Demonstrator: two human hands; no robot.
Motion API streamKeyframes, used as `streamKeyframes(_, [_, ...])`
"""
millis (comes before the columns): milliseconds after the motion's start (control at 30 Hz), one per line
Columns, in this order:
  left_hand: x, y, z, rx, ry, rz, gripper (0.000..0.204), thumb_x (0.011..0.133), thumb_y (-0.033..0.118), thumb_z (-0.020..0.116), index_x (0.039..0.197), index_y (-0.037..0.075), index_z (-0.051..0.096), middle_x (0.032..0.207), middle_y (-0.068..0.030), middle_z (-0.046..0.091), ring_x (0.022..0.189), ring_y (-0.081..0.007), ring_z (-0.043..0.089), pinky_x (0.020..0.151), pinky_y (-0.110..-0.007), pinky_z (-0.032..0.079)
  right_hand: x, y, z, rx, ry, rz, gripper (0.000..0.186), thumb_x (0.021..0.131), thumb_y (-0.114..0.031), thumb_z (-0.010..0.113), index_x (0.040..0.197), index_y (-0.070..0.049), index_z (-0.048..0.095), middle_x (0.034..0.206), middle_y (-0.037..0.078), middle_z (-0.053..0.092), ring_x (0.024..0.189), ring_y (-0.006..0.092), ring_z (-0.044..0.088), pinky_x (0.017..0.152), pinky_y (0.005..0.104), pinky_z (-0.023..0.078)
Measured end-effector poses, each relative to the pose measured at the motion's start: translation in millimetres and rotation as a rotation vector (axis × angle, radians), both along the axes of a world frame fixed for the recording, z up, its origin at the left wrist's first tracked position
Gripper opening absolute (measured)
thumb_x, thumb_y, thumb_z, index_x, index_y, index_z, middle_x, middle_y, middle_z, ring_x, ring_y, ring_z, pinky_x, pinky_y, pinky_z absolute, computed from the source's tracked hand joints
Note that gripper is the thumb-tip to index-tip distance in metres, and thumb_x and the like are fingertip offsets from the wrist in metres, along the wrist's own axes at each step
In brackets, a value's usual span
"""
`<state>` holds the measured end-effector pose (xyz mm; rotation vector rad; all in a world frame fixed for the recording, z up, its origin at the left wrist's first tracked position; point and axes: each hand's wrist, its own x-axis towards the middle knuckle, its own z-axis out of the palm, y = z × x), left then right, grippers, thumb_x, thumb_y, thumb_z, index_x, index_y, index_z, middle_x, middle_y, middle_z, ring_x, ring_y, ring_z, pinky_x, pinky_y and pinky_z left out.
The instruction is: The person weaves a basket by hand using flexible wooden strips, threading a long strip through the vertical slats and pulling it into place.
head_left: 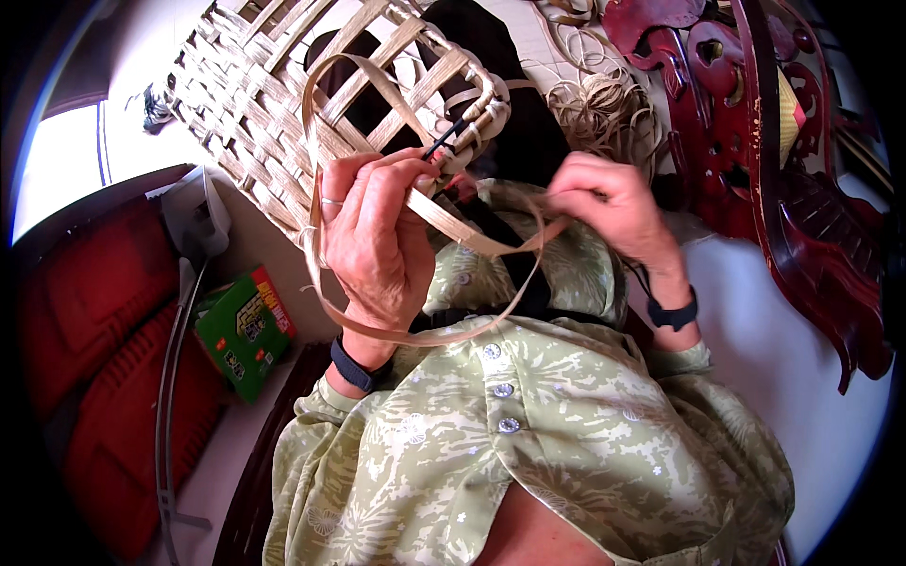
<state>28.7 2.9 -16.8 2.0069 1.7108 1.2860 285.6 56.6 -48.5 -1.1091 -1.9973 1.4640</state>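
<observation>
A woven panel of flat, pale tan strips (283,141) slants across the upper left, its open lattice ending in a wrapped rim (486,99). Near that rim my left hand (373,222) is closed, fingers bent around a tan flat strip (472,236). A thin dark stick-like piece (445,139) juts up by its fingertips; its lower end is hidden. To the right, my right hand (609,203) pinches the strip, slightly blurred. Between my hands the strip curls into a loop hanging over my patterned green shirt, and another bend of it arches over the lattice.
A heap of loose tan strips (609,113) lies beyond my right hand. Carved dark red wooden furniture (755,141) stands at the right. On the left are a green box (245,335), a grey metal stand (179,358) and red panels (104,311).
</observation>
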Motion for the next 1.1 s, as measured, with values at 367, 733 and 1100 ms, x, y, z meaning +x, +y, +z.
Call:
streamKeyframes(367, [-2.4,1.6,-5.6,0.043,0.054,0.005,0.021,0.071,-0.004,0.064,0.09,0.006,0.065,0.088,-0.0055,0.068,0.085,-0.0262,0.058,0.076,-0.037,0.041,330.5,45.0,72.6,0.807,-0.278,-1.655,0.028,0.091,-0.025,0.064,0.097,0.001,0.073,0.096,0.02,0.073,0.087,0.0334,0.071,0.079,0.0408,0.056])
streamKeyframes(733, [-1.1,1.1,-3.8,0.025,0.04,0.023,0.017,0.073,-0.002,0.063,0.089,0.005,0.065,0.089,-0.007,0.068,0.085,-0.0268,0.058,0.078,-0.038,0.042,3.4,26.8,26.7,0.276,-0.193,-0.361,0.023,0.095,-0.024,0.067,0.108,-0.005,0.071,0.097,0.006,0.072,0.087,0.015,0.067,0.08,0.0294,0.053])
streamKeyframes(1100, [1.8,-3.3,-5.1,0.094,0.116,-0.026,0.024,0.07,0.007,0.074,0.092,0.004,0.066,0.093,-0.0065,0.069,0.082,-0.0252,0.059,0.073,-0.037,0.044,76.5,30.2,125.1,0.094,0.849,-0.312,0.023,0.094,-0.011,0.05,0.072,-0.008,0.053,0.061,0.003,0.05,0.048,0.0147,0.042,0.073,0.042,0.039])
